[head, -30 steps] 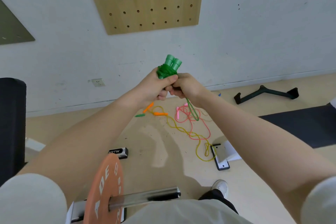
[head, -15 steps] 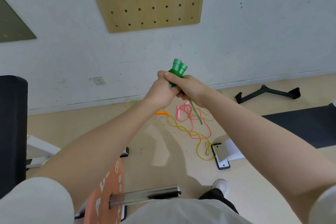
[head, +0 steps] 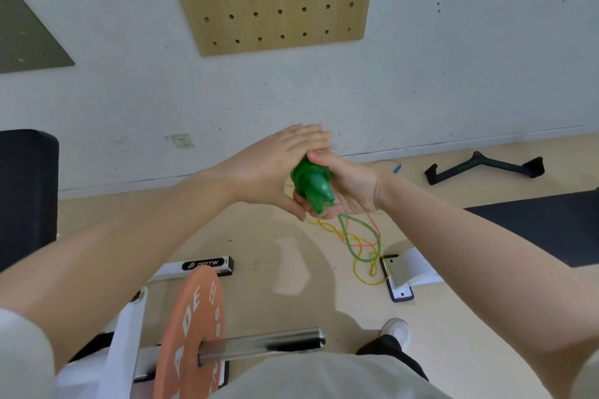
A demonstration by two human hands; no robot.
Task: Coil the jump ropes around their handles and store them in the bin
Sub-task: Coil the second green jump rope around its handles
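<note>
No bin or other container shows in the head view. The green jump rope is held in the air in front of the person, above the floor and at about the level where the wall meets it. Its two handles lie side by side with rope wound around them in a thick bundle; the long axis slants, with the tapered ends pointing down and toward the camera and the far ends hidden behind the hands. From the lower end a loose loop of green rope hangs down, well above the floor.

The right hand is cupped under and around the bundle, palm turned up and to the left, fingers curled closed on the handles. The left hand lies against the bundle's left side with its fingers straight, pressed together and stretched forward over the top, its thumb at the lower edge; it is flat rather than gripping. Both forearms reach forward and converge at the rope.

On the floor beyond the hands lie a yellow jump rope and a pink jump rope, tangled loosely together.
</note>
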